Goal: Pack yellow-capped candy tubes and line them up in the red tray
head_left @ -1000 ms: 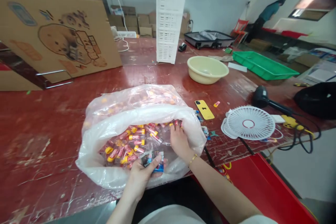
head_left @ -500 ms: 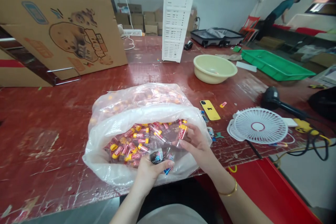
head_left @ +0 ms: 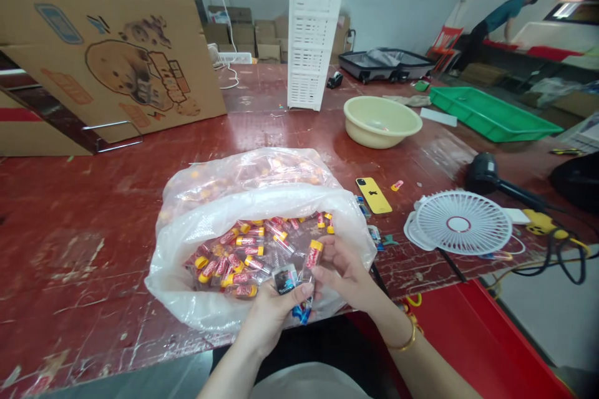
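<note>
A large white plastic bag [head_left: 187,296] lies at the table's front edge with its mouth open. Inside are many small clear tubes [head_left: 243,278] with yellow caps and red-and-white labels. My right hand [head_left: 346,271] pinches one yellow-capped tube [head_left: 313,254], cap up and slightly tilted, over the bag's near side. Just left of it, my left hand [head_left: 274,312] is closed on a small printed sachet [head_left: 283,278], black and blue, its thumb on top. The tube's lower end comes close to the sachet; whether they touch I cannot tell.
Right of the bag lie a yellow phone [head_left: 373,195], a loose tube [head_left: 397,185], a white fan [head_left: 458,223] and a black hair dryer [head_left: 486,176]. Behind stand a cream basin [head_left: 381,131], green tray [head_left: 486,115], white rack [head_left: 311,43] and cardboard box [head_left: 116,62]. A person bends far right.
My right hand has brought the tube down and left from the bag's right side, close to my left hand. The sachet in my left hand has shifted only slightly.
</note>
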`<state>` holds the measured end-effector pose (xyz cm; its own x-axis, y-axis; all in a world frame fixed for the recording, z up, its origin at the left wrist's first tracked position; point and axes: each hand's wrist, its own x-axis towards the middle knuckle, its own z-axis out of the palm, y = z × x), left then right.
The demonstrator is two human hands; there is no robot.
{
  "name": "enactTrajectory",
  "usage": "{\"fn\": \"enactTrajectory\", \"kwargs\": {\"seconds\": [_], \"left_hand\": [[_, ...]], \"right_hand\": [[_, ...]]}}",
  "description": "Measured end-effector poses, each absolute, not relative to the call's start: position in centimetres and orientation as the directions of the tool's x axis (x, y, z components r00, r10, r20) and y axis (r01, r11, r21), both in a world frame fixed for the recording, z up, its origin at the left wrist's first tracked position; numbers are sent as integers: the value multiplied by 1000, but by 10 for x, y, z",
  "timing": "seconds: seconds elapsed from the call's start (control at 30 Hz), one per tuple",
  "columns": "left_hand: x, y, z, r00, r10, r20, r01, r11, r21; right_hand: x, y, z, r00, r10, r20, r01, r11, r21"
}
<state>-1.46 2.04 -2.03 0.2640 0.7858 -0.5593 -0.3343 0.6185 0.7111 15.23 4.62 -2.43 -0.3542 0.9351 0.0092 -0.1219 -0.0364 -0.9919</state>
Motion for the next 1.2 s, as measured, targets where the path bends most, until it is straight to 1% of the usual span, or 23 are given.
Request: {"fn": "enactTrajectory", "kwargs": {"seconds": [0.07, 0.1, 0.23, 0.3, 0.37, 0.47, 0.53, 0.67, 0.77, 0.9, 1.0, 1.2], "left_hand": [[-13, 19, -18, 318, 744, -587, -395, 667, 631], [-13, 19, -18, 338, 732, -592, -406, 681, 610], [-10, 21, -17, 375, 716, -589, -382, 698, 606], [-8, 23, -16, 367, 720, -589, -370, 694, 618], [-5, 24, -13, 354, 727, -589, -384, 687, 617], [1, 26, -9, 346, 739, -578, -440, 672, 595], [3, 27, -8, 340, 746, -573, -459, 663, 591], [0, 27, -12, 349, 768, -537, -463, 640, 613], [-5, 22, -16, 353, 786, -507, -453, 618, 643], [-5, 16, -18, 291, 794, -534, -456, 606, 652], [-2, 15, -15, 296, 791, -535, -447, 610, 655], [0, 17, -12, 289, 803, -522, -458, 595, 661]], "right_hand": [[152, 40, -29, -362, 932, 23, -172, -43, -984], [152, 38, -32, -337, 941, 19, -189, -48, -981], [153, 33, -35, -152, 987, -45, -207, -76, -975], [154, 30, -32, -169, 985, -17, -187, -49, -981], [151, 25, -28, -248, 969, 15, -144, -22, -989], [142, 15, -27, -315, 949, -26, -19, -34, -999], [134, 10, -30, -273, 961, -38, 76, -18, -997], [128, 11, -35, -133, 989, 61, 209, 88, -974], [132, 13, -33, -106, 992, 66, 219, 88, -972], [135, 11, -35, -159, 983, 91, 207, 124, -971], [135, 9, -39, -176, 978, 111, 180, 143, -973], [137, 7, -43, -182, 977, 111, 197, 147, -969]]}}
